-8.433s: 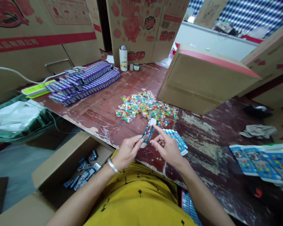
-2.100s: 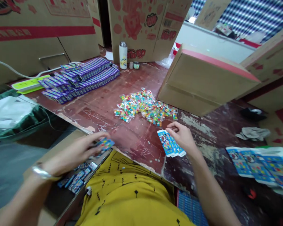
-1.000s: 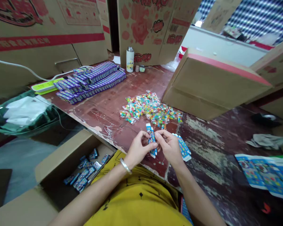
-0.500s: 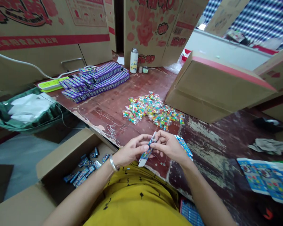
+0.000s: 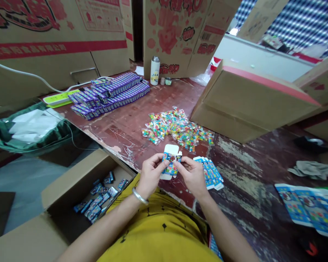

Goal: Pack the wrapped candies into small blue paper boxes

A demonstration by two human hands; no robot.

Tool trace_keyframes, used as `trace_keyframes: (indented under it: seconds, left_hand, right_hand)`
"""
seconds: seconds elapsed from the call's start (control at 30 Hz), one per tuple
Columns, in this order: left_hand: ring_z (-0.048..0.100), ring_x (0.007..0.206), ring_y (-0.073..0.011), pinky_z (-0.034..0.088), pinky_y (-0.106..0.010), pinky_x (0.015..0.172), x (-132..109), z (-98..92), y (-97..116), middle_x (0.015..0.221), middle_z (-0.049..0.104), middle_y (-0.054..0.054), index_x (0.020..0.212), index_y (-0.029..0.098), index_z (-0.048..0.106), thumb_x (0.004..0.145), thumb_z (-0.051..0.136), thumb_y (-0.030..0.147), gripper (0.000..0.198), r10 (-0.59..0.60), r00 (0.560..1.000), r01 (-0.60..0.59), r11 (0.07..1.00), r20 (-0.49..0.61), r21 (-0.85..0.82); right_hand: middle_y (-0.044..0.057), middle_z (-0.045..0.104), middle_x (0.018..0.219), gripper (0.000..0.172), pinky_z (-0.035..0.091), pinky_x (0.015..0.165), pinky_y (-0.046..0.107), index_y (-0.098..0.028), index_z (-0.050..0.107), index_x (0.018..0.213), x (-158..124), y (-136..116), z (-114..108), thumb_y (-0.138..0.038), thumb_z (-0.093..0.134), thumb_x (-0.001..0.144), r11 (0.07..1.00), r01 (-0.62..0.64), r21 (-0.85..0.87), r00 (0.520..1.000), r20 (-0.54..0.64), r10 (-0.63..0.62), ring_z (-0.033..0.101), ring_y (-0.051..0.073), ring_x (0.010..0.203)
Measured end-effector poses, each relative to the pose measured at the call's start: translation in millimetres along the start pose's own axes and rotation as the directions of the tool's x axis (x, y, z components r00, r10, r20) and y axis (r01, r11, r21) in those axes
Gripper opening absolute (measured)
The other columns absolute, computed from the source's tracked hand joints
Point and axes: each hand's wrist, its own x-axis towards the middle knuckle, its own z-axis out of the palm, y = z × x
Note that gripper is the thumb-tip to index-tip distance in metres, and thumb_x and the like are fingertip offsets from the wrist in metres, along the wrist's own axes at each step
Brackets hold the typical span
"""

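Note:
Between my two hands is a small blue printed candy box [image 5: 171,164], its white end flaps sticking out at top and bottom. My left hand [image 5: 151,173] pinches its left side, thumb on the printed face. My right hand [image 5: 191,174] grips the right side, also with the thumb in front. Just right of my right hand lies a stack of flat blue box blanks [image 5: 211,173]. Beyond my hands is a pile of clear candy packets [image 5: 177,127] filled with colourful sweets.
Purple boxes [image 5: 109,94] stand in rows at the back left, near a white bottle [image 5: 155,71]. A large carton [image 5: 243,102] sits at the right. Below the table's left edge, an open carton [image 5: 71,182] holds small blue boxes. More printed sheets [image 5: 307,207] lie far right.
The box has turned from a narrow, tilted view to show its broad printed face, flaps spread. My hands have moved to either side of it. More of the blank stack now shows.

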Motion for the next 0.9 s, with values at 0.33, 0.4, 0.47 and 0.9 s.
trace_keyframes:
  seconds: [0.33, 0.4, 0.47, 0.9]
  left_hand:
    - [0.065, 0.095, -0.0175, 0.054, -0.027, 0.08, -9, 0.0, 8, 0.116, 0.064, -0.007, 0.132, 0.023, 0.049, 0.086, 0.061, 0.026, 0.047, 0.159, 0.986, -0.164, 0.969, 0.038, 0.185]
    - [0.064, 0.1, -0.019, 0.053, -0.029, 0.085, -7, -5.2, 11, 0.119, 0.063, -0.008, 0.129, 0.021, 0.05, 0.087, 0.06, 0.025, 0.044, 0.113, 0.983, -0.137, 0.977, 0.146, 0.166]
    - [0.063, 0.102, -0.0199, 0.052, -0.03, 0.088, -5, -9.6, 14, 0.118, 0.063, -0.009, 0.123, 0.019, 0.052, 0.087, 0.059, 0.023, 0.037, 0.07, 0.968, -0.109, 0.982, 0.239, 0.153]
    - [0.062, 0.095, -0.0164, 0.05, -0.029, 0.086, -8, -7.9, 17, 0.105, 0.058, -0.006, 0.117, 0.021, 0.044, 0.083, 0.061, 0.013, 0.038, 0.065, 0.981, -0.078, 0.995, 0.181, 0.067]
  right_hand:
    - [0.005, 0.068, 0.105, 0.037, 0.053, 0.075, 0.031, -0.024, 0.061, 0.12, 0, 15, 20, -0.031, 0.065, 0.084, 0.986, 0.158, 0.048, 0.961, -0.236, -0.142, 0.065, 0.017, 0.083]
    - [0.004, 0.068, 0.095, 0.031, 0.053, 0.07, 0.03, -0.023, 0.062, 0.113, -1, 18, 19, -0.032, 0.064, 0.084, 0.988, 0.151, 0.032, 0.965, -0.22, -0.141, 0.064, 0.017, 0.078]
    - [0.002, 0.066, 0.083, 0.021, 0.051, 0.065, 0.028, -0.022, 0.062, 0.102, 0, 20, 16, -0.033, 0.063, 0.085, 0.99, 0.139, 0.01, 0.971, -0.199, -0.134, 0.062, 0.016, 0.071]
    - [0.001, 0.059, 0.081, 0.015, 0.048, 0.076, 0.03, -0.023, 0.057, 0.083, 13, -7, 7, -0.028, 0.071, 0.079, 0.965, 0.238, 0.113, 0.97, -0.086, -0.229, 0.059, 0.016, 0.079]
